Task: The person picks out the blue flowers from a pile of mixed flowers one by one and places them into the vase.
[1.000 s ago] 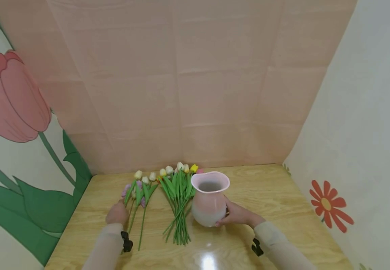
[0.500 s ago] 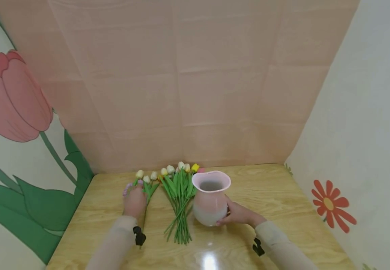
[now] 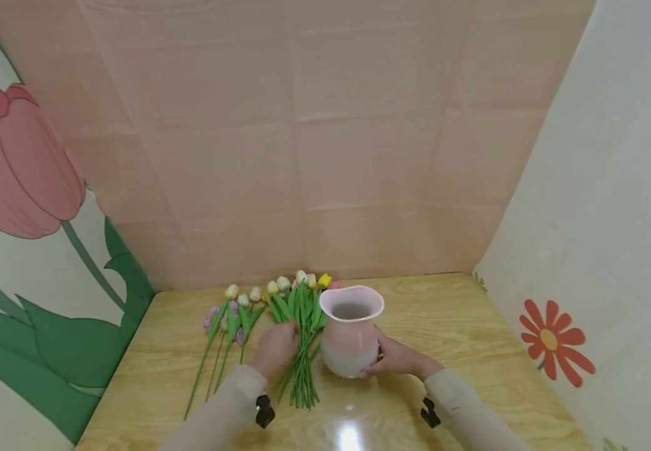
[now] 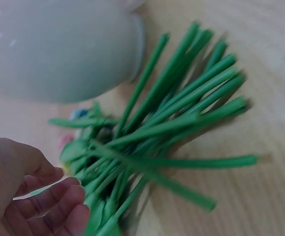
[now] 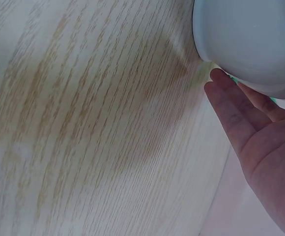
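Observation:
A pink-and-white vase (image 3: 349,344) with a flared, wavy rim stands upright on the table. My right hand (image 3: 397,358) holds its right side low down, thumb at the front; the far fingers are partly hidden behind the vase. Just left of the vase lies a bunch of artificial tulips (image 3: 304,351), stems toward me. My left hand (image 3: 276,351) is at the bunch's left edge, by the leaves. The left wrist view shows its fingers (image 4: 59,196) loosely bent beside the green stems (image 4: 182,108), with nothing clearly gripped.
Several separate flowers (image 3: 229,322), some purple and some cream, lie left of the bunch. A pink backdrop (image 3: 370,156) rises behind the wooden table (image 3: 438,313). Printed panels stand at both sides, with a red flower (image 3: 549,339) on the right one.
My left hand has moved right, from the purple flowers across to the bunch. Those flowers now lie loose and fully visible on the table. My right hand and the vase stay put.

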Motion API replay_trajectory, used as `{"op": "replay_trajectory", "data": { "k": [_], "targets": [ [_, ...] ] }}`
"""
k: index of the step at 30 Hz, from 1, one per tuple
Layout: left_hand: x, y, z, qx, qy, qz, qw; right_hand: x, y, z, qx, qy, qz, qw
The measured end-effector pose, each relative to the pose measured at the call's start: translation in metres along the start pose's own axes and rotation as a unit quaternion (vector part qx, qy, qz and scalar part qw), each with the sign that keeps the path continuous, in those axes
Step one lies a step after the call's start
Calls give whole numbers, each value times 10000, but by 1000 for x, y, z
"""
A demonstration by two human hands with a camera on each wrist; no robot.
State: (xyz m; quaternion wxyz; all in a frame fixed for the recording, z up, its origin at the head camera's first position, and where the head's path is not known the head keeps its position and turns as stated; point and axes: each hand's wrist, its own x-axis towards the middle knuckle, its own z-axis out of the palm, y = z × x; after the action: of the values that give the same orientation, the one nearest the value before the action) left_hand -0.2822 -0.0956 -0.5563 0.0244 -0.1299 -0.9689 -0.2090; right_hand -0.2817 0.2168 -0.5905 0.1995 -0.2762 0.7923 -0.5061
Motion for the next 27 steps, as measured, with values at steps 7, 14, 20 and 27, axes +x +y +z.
{"op": "replay_trajectory", "data": {
  "k": [7, 14, 20, 27],
  "targets": [
    [-3, 4, 28, 387, -141, 123, 9991, -1, 1, 0, 97, -15, -1, 10000],
    [-4, 6, 37, 727, 40, 127, 9973, -1, 2, 0, 88, 25, 37, 10000],
    [0, 10, 35, 1023, -91, -155, 9946, 0, 1, -1, 45, 27, 0, 10000],
    [-2, 14, 22, 754, 133, -221, 9968, 0, -1, 0, 161, -16, -6, 9999]
  ]
}}
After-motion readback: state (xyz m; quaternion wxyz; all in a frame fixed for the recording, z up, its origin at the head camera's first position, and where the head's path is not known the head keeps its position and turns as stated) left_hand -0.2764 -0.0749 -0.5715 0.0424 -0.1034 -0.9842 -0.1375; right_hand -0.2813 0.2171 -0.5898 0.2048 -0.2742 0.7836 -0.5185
